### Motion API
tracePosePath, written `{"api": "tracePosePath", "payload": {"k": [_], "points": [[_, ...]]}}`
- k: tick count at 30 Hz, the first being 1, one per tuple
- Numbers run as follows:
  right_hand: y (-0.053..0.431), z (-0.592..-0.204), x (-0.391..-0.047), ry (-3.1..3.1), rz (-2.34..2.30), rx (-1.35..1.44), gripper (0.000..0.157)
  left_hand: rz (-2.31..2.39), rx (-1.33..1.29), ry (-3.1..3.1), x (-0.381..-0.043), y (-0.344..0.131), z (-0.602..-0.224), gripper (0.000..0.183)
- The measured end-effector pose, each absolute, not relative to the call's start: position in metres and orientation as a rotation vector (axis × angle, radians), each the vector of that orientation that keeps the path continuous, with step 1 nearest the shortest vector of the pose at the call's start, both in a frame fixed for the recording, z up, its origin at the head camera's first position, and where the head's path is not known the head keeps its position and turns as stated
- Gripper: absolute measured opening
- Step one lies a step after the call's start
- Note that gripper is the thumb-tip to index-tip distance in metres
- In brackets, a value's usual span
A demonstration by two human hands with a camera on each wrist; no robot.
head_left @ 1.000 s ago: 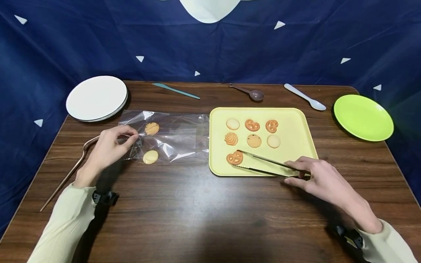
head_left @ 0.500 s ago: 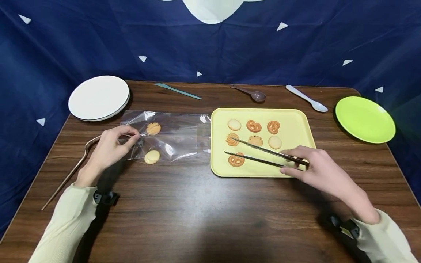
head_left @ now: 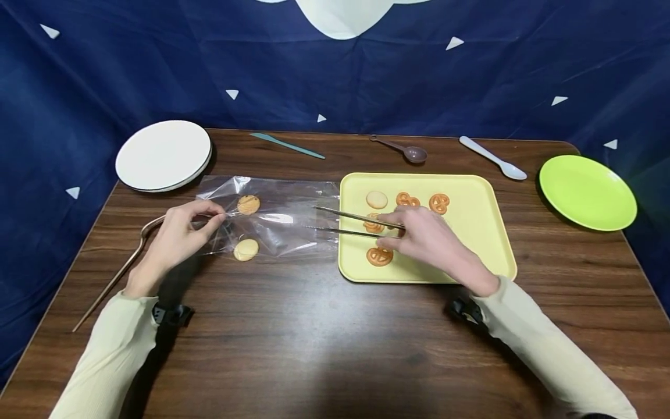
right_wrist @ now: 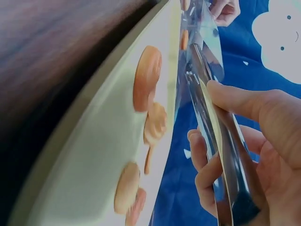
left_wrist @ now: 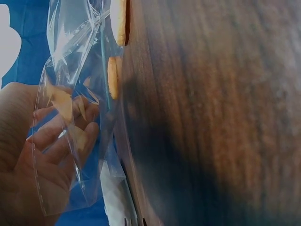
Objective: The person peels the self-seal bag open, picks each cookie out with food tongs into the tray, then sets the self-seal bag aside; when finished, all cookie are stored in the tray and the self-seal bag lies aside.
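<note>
My left hand point(head_left: 183, 235) pinches the near-left part of a clear plastic bag point(head_left: 293, 233) lying flat on the table; the film spreads over its fingers in the left wrist view. A chip cookie point(head_left: 248, 204) and a plain round cookie point(head_left: 246, 249) lie at the bag's left end. My right hand point(head_left: 426, 235) holds metal tongs point(right_wrist: 230, 165) above the left side of a yellow tray point(head_left: 471, 233). Their parted tips reach left over the bag with nothing between them. On the tray, a swirl cookie point(head_left: 373, 223) and pretzel cookie point(head_left: 380, 256) show; the hand hides others.
White plates point(head_left: 164, 154) stand back left, above a copper-coloured utensil point(head_left: 115, 279) partly behind the left hand. Along the back lie a blue knife point(head_left: 288, 145), a brown measuring spoon point(head_left: 415, 154) and a white spoon point(head_left: 492, 157). A green plate point(head_left: 587, 192) is at right.
The right hand has moved left across the tray, taking the tongs' tips off the near pretzel cookie and out over the bag. The left hand keeps its pinch on the bag.
</note>
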State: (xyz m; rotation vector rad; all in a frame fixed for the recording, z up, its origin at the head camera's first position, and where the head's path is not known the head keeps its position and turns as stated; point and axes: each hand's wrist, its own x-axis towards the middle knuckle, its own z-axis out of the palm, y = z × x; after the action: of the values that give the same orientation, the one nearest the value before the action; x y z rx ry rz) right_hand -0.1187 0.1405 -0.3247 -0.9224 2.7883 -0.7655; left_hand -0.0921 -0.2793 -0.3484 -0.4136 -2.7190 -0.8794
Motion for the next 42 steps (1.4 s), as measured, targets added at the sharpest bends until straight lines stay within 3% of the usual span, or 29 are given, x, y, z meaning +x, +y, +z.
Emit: {"api": "tracePosePath", "payload": {"k": [6, 23, 31, 38, 42], "points": [[0.109, -0.328, -0.133, 2.668, -0.709, -0.994, 0.037, -0.891, -0.398, -2.722, -0.092, -0.278, -0.348, 0.006], [0.049, -0.328, -0.151, 2.494, -0.528, -1.194, 0.048, -0.872, -0.411, -2.733, -0.095, -0.277, -0.349, 0.006], [0.049, -0.330, -0.145, 2.533, -0.518, -1.293, 0.028, -0.862, -0.419, -2.719, -0.094, -0.279, -0.350, 0.006], [0.066, -0.332, -0.140, 2.582, -0.576, -1.238, 0.045, -0.854, -0.419, -2.705, -0.093, -0.280, -0.352, 0.006], [0.088, -0.330, -0.138, 2.603, -0.631, -1.183, 0.042, -0.839, -0.413, -2.711, -0.094, -0.281, -0.353, 0.006]]}}
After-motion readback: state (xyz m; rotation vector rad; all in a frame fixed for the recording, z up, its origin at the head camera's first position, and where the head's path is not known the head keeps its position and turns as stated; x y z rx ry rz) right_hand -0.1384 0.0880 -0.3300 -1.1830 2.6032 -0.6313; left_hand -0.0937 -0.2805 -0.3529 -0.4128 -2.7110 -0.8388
